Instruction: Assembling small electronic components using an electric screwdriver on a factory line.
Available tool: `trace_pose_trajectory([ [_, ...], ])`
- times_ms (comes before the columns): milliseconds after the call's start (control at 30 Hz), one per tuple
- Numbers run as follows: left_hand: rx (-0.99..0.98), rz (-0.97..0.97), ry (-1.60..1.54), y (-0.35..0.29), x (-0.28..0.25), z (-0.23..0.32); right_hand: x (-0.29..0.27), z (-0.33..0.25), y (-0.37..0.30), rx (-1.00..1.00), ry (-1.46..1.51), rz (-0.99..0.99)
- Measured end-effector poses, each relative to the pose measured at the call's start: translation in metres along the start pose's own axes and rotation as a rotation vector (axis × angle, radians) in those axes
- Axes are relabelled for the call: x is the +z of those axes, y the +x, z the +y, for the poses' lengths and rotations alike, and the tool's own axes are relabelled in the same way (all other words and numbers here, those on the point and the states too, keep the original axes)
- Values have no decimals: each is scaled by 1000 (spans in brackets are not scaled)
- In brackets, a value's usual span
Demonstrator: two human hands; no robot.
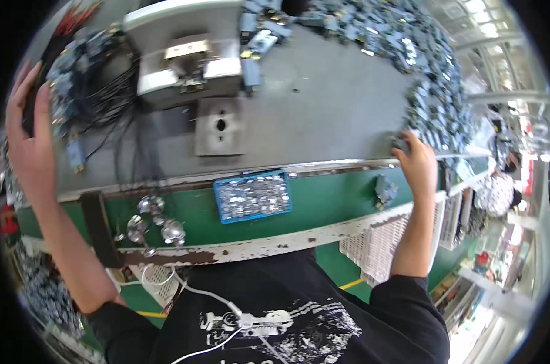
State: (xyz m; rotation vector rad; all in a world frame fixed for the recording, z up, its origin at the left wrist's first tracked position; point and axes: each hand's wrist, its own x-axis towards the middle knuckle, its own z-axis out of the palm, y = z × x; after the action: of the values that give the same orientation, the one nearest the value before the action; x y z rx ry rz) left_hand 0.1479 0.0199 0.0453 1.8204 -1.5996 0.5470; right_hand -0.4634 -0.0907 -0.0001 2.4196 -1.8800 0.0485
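Observation:
On the left, my left hand [33, 142] is raised with its fingers stretched and apart. It is beside a heap of grey-blue block-like parts [84, 54] with black wires [114, 94]; a dark strip shows between its fingers, and I see nothing gripped. At the right front edge of the grey bench, my right hand [419, 164] has thumb and fingers closed on a small grey block-like part [400, 145], mostly hidden by the fingertips. Just beyond it lies the big pile of grey-blue parts [435, 112].
A metal press fixture [154, 36] stands at the back, with a steel plate with holes [205, 142] before it. Below the bench edge are a blue tray [217, 200] of small metal pieces, shiny round metal parts [172, 232] and a loose grey-blue part [384, 189]. White crates [378, 246] stand underneath.

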Motion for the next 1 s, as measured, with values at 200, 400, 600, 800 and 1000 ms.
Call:
trace_pose_trajectory([
  [200,124,-551,-322,-23,-22,94,-41,-62,11,-166,452,274],
  [400,301,-958,-61,-61,-13,116,-34,-215,37,-944,647,371],
  [600,454,-927,23,-64,-7,117,9,-250,42,-1051,683,395],
  [800,219,-989,2,-49,-41,97,2,-246,21,-882,624,167],
  [1000,-44,-993,-288,-57,-26,90,-14,-256,9,-822,592,208],
])
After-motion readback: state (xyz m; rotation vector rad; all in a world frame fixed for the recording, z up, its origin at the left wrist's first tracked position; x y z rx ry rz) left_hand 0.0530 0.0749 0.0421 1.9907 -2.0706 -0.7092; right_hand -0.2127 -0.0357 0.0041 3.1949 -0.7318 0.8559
